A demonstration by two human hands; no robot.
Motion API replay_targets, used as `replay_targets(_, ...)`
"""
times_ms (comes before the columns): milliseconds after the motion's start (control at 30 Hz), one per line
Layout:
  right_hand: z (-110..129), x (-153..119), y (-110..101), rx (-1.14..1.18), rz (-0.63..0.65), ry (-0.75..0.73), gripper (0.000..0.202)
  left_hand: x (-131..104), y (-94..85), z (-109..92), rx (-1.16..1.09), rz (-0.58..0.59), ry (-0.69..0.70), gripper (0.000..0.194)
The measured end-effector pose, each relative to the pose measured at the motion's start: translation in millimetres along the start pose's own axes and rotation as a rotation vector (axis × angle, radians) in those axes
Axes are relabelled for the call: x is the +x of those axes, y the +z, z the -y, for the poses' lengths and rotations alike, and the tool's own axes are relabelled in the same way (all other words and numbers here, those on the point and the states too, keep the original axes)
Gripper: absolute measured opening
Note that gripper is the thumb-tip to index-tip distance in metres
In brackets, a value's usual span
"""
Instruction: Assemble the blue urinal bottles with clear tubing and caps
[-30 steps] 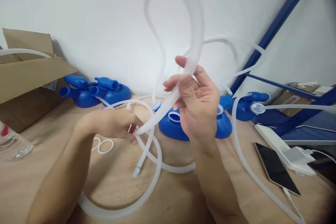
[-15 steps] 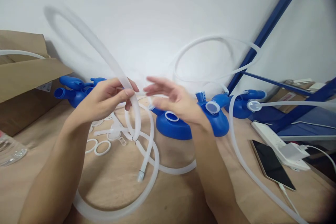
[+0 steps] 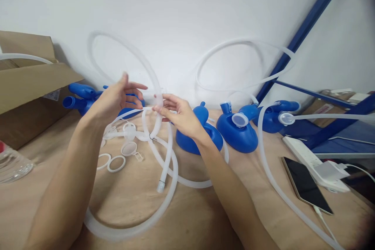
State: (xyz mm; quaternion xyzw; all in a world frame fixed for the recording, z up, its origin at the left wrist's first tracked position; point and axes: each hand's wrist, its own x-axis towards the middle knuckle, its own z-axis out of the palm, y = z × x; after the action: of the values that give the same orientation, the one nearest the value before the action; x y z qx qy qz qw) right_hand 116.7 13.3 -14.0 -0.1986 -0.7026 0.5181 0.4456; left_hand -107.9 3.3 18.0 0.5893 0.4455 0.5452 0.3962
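My right hand (image 3: 181, 116) pinches a translucent white plastic tube (image 3: 146, 66) between thumb and fingers. Part of this tube arches up in a blurred loop before the wall. Just left of it, my left hand (image 3: 118, 95) is off the loop with its fingers spread. More tubing lies coiled beneath both hands, gathered by a thin dark tie (image 3: 152, 138). One tube end with a clear connector (image 3: 160, 186) points toward me. Beside the coil rest white rings (image 3: 116, 163) and a clear cap with a tab (image 3: 129, 148). A blue plastic bottle (image 3: 187, 140) stands behind my right wrist.
Further blue bottles stand at right (image 3: 237, 136) and left (image 3: 79, 103), some with tubes attached. A cardboard box (image 3: 26, 105) and clear bottle (image 3: 14, 166) are at left. A phone (image 3: 306, 185), power strip (image 3: 301, 154) and blue metal frame (image 3: 304, 19) are at right.
My left hand has let go of the tube and opened, moving slightly left. My right hand, open before, has closed on the tube. The raised loop has swung right and lower.
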Motion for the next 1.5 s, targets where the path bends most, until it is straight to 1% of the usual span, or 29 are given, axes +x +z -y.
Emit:
replay_targets(67, 7.4, -1.4, -1.2, 0.046, -0.115, -0.041, 0.052, -5.1, -3.7, -2.7, 0.226, 0.208, -0.07, 0.069)
replay_targets(133, 14.0, -2.8, -3.1, 0.07, -0.216, -0.094, 0.055, -10.7, -4.5, -4.5, 0.465, 0.463, -0.089, 0.059)
replay_targets(200, 20.7, -4.5, -5.8, 0.094, -0.316, -0.142, 0.05, -15.1, -1.6, -4.0, 0.658, 0.706, -0.094, 0.053)
replay_targets(233, 24.0, -5.5, -7.6, 0.113, -0.368, -0.164, 0.046, -16.5, 1.4, -2.8, 0.728, 0.8, -0.103, 0.052)
replay_targets(267, 27.2, -6.4, -9.9, 0.134, -0.418, -0.183, 0.042, -17.4, 5.3, -1.2, 0.775, 0.867, -0.116, 0.051)
replay_targets(333, 32.4, -8.1, -16.5, 0.166, -0.509, -0.221, 0.036, -17.7, 15.3, 2.1, 0.811, 0.959, -0.148, 0.043)
replay_targets(367, 34.2, -8.7, -20.9, 0.174, -0.544, -0.236, 0.035, -17.4, 20.7, 3.4, 0.806, 0.995, -0.148, 0.036)
replay_targets(433, 36.2, -9.7, -31.6, 0.175, -0.594, -0.255, 0.036, -16.7, 30.5, 3.8, 0.792, 1.036, -0.101, 0.023)
replay_targets(500, 36.4, -10.1, -43.2, 0.148, -0.627, -0.254, 0.04, -16.3, 36.0, 1.1, 0.795, 1.02, -0.043, 0.025)
replay_targets(567, 35.9, -10.1, -53.6, 0.099, -0.646, -0.238, 0.047, -16.7, 34.4, -3.9, 0.802, 0.946, -0.02, 0.031)
replay_targets(633, 34.9, -9.8, -61.9, 0.092, -0.675, -0.214, 0.054, -18.2, 25.0, -9.9, 0.788, 0.849, -0.025, 0.035)
replay_targets(733, 32.2, -8.9, -71.2, 0.177, -0.717, -0.175, 0.067, -22.5, 1.2, -18.8, 0.705, 0.687, -0.02, 0.043)
replay_targets(800, 30.1, -8.5, -75.3, 0.174, -0.681, -0.156, 0.068, -27.4, -14.1, -25.0, 0.626, 0.618, 0.021, 0.05)
replay_targets(867, 28.6, -8.6, -76.2, 0.077, -0.576, -0.141, 0.064, -33.7, -22.5, -31.6, 0.565, 0.557, 0.102, 0.05)
replay_targets(900, 28.6, -9.0, -74.7, 0.018, -0.512, -0.138, 0.066, -37.1, -22.8, -34.6, 0.541, 0.514, 0.148, 0.049)
replay_targets(967, 29.9, -10.7, -66.8, -0.059, -0.384, -0.143, 0.078, -43.4, -14.8, -38.8, 0.51, 0.395, 0.223, 0.046)
replay_targets(1033, 32.5, -13.4, -53.3, -0.057, -0.274, -0.151, 0.094, -47.2, 2.7, -38.8, 0.494, 0.281, 0.268, 0.048)
replay_targets(1100, 35.3, -16.4, -38.0, -0.03, -0.197, -0.157, 0.105, -47.7, 24.7, -33.9, 0.479, 0.227, 0.307, 0.053)
replay_targets(1133, 36.5, -17.8, -31.2, -0.027, -0.171, -0.157, 0.104, -47.0, 35.6, -30.1, 0.474, 0.215, 0.329, 0.054)
replay_targets(1167, 37.5, -18.9, -25.6, -0.032, -0.159, -0.157, 0.099, -45.8, 45.8, -25.9, 0.468, 0.21, 0.352, 0.055)
replay_targets(1233, 38.9, -20.3, -18.9, -0.066, -0.178, -0.16, 0.08, -43.1, 62.0, -17.7, 0.451, 0.205, 0.392, 0.054)
replay_targets(1300, 39.6, -20.4, -17.2, -0.124, -0.238, -0.175, 0.063, -41.1, 72.5, -11.4, 0.417, 0.206, 0.409, 0.05)
replay_targets(1333, 39.6, -19.9, -17.4, -0.153, -0.27, -0.188, 0.058, -40.4, 75.9, -9.1, 0.408, 0.214, 0.409, 0.047)
replay_targets(1400, 38.3, -18.0, -17.9, -0.199, -0.299, -0.219, 0.055, -39.5, 80.6, -5.6, 0.432, 0.23, 0.393, 0.04)
replay_targets(1500, 32.0, -13.0, -17.0, -0.218, -0.283, -0.257, 0.052, -38.2, 85.2, -1.9, 0.542, 0.248, 0.375, 0.034)
